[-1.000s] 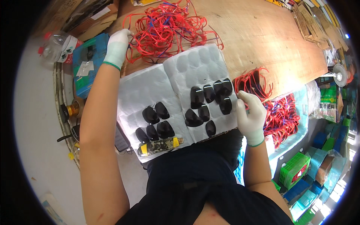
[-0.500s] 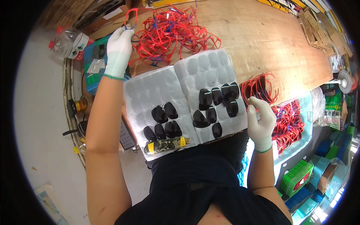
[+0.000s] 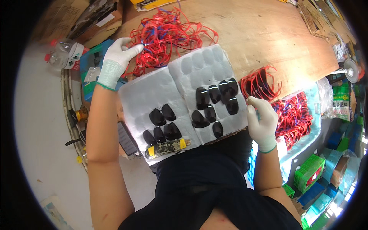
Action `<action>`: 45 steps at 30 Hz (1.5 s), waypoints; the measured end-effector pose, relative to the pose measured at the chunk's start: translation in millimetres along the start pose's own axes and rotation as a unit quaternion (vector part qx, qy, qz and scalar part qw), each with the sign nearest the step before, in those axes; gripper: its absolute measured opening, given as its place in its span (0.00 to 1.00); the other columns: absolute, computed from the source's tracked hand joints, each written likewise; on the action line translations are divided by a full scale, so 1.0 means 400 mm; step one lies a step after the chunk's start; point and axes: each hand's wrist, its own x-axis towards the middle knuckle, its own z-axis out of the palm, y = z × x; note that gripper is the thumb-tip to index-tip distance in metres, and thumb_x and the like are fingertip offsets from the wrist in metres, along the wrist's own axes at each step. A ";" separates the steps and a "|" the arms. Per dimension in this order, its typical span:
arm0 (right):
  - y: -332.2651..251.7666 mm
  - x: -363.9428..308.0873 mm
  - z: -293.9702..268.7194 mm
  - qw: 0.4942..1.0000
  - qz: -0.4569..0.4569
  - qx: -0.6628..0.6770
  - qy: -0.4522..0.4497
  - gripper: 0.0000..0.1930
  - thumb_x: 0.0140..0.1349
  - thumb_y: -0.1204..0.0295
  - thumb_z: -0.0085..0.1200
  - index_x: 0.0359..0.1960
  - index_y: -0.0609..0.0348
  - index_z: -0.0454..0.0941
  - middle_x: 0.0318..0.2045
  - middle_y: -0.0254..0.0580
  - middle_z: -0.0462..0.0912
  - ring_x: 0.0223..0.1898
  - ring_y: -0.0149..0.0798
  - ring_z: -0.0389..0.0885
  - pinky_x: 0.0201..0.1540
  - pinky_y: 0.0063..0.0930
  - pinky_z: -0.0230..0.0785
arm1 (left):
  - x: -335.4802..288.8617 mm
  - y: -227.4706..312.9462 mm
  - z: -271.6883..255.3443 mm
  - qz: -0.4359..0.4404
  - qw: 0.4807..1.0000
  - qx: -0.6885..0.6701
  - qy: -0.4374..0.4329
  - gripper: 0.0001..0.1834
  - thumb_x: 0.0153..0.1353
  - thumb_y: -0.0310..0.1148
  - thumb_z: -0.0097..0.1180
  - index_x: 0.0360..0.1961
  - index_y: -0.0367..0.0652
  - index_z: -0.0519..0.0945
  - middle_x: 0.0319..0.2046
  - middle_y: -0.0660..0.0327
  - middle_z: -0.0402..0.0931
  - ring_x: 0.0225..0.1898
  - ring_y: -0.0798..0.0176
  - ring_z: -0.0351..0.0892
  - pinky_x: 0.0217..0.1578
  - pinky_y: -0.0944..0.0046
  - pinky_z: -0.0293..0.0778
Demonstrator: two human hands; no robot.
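in the head view the gloved left hand (image 3: 117,61) pinched a strand in the red frame tangle (image 3: 165,34) just beyond the white lens tray (image 3: 180,96), the right hand (image 3: 262,120) curled empty-looking at its right edge, so snagged frames risked jolting the dark lenses (image 3: 209,101) loose.

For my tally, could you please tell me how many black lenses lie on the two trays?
13 lenses: five on the left tray, toward its near edge; eight on the right tray, around its middle. Some overlap, so one may be hidden.
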 end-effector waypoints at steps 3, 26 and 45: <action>0.003 0.010 0.003 1.000 -0.008 0.007 -0.005 0.11 0.60 0.79 0.60 0.44 0.67 0.84 0.37 0.52 0.87 0.40 0.50 0.87 0.45 0.37 0.79 | -0.043 0.024 -0.061 0.048 0.981 -0.187 0.004 0.36 0.61 0.34 0.69 0.66 0.27 0.71 0.46 0.55 0.81 0.47 0.64 0.80 0.53 0.66 0.74; -0.024 0.044 0.005 1.000 -0.012 0.003 -0.015 0.11 0.59 0.80 0.59 0.44 0.67 0.83 0.37 0.52 0.87 0.40 0.51 0.87 0.46 0.38 0.79 | 0.008 0.124 -0.165 0.176 0.924 -0.326 0.096 0.25 0.63 0.20 0.58 0.62 0.26 0.74 0.51 0.51 0.84 0.54 0.60 0.82 0.61 0.61 0.75; -0.024 0.050 -0.018 0.998 0.008 -0.057 -0.037 0.11 0.58 0.80 0.61 0.43 0.66 0.83 0.36 0.52 0.87 0.39 0.54 0.86 0.46 0.41 0.78 | 0.392 -0.099 0.196 0.008 0.993 0.009 -0.121 0.53 0.48 0.31 0.76 0.75 0.44 0.60 0.55 0.44 0.82 0.57 0.46 0.82 0.59 0.56 0.76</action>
